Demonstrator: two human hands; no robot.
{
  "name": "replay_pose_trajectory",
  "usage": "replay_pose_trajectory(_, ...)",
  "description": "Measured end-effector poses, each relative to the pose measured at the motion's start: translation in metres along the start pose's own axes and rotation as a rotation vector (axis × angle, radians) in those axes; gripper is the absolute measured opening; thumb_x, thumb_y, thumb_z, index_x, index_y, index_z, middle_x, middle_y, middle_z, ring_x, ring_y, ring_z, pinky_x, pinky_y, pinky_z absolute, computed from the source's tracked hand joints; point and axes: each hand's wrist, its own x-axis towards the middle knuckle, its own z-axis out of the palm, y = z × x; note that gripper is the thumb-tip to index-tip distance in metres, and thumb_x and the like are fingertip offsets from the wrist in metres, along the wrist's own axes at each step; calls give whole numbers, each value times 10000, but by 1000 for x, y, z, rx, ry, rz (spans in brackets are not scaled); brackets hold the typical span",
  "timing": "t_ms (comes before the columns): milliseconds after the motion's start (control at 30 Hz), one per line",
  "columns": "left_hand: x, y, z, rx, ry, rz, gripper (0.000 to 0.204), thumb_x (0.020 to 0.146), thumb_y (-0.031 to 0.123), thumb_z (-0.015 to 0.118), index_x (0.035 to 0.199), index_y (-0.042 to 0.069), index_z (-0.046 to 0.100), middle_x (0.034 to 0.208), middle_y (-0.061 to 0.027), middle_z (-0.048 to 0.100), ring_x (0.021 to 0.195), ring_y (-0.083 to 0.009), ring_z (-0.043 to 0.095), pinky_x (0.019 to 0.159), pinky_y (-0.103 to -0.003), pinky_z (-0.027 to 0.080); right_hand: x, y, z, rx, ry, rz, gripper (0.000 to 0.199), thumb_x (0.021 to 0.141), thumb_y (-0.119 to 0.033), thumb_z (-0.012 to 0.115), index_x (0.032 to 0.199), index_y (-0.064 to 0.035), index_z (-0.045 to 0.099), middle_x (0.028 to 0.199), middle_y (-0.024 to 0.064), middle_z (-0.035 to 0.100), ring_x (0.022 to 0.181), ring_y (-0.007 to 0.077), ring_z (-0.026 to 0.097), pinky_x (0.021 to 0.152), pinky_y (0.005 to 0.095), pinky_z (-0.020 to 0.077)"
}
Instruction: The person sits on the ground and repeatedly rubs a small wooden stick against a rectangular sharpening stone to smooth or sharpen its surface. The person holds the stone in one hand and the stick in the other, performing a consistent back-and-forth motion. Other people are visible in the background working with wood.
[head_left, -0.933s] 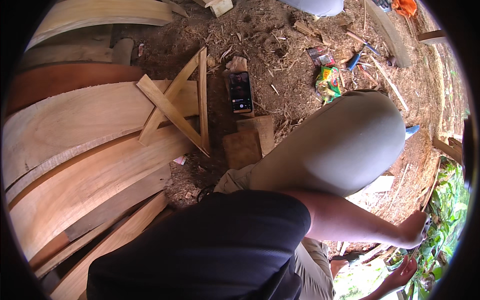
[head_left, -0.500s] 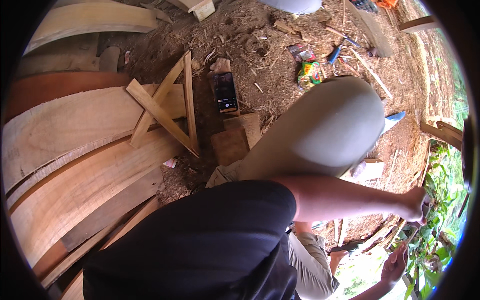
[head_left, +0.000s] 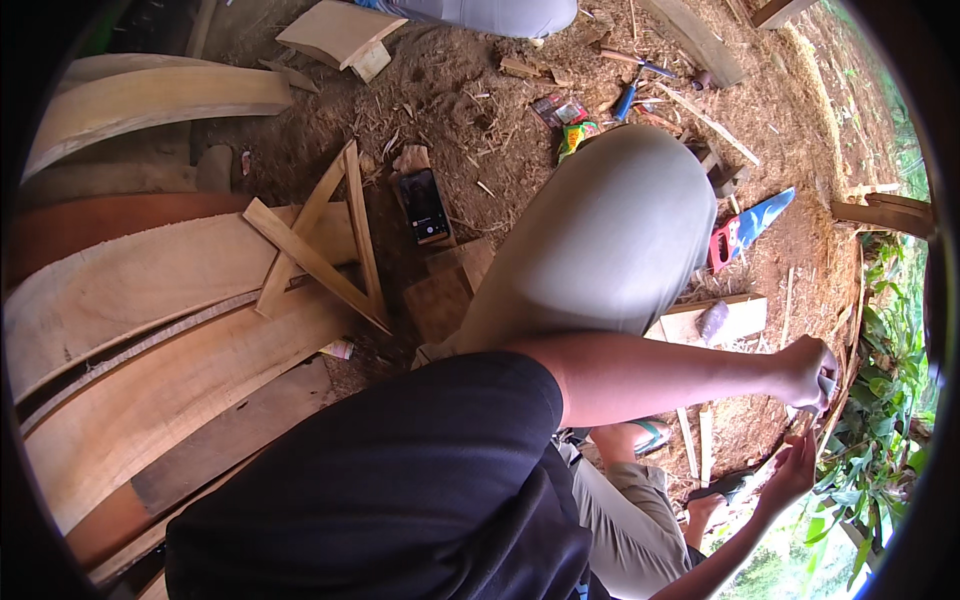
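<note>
My left arm, in a black sleeve, stretches to the right side, and my left hand [head_left: 806,374] is closed there. A small greyish piece shows between its fingers, too little to name. Just below it my right hand [head_left: 794,466] is raised from the lower edge with its fingers pinched together. Something thin seems to run between the two hands, but its kind cannot be made out. Green leafy plants [head_left: 885,360] stand right beside both hands. My bent knee in light trousers [head_left: 610,220] lies to the left of them.
A handsaw [head_left: 755,228] with a red handle lies beyond my knee, near a pale wood block [head_left: 735,318]. Large curved boards [head_left: 180,365] and crossed wooden strips [head_left: 315,245] fill the left. A phone [head_left: 424,205] leans on wood. Another person's grey-clad leg [head_left: 490,12] shows at the top.
The view has shifted, so the handsaw, wood block and my sandalled feet show more fully. Both hands appear slightly further left and higher, and still close together.
</note>
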Motion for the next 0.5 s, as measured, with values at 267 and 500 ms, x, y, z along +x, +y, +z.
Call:
replay_pose_trajectory(267,-1,8,5,-63,59,-48,138,738,14,763,790,-26,642,767,-143,682,765,-217,673,683,-342,506,-4,-6,-21,678,-167,459,382,967,-245,568,1252,5,523,716,-53,460,505,-5,298,413,172,197)
replay_pose_trajectory(500,1,17,0,-145,325,-106,82,758,-27,710,777,-39,631,769,-194,669,752,-257,676,658,-364,508,29,-8,-15,-288,133,-221,338,962,-250,609,1246,-67,593,809,-13,579,618,31,478,471,170,313)
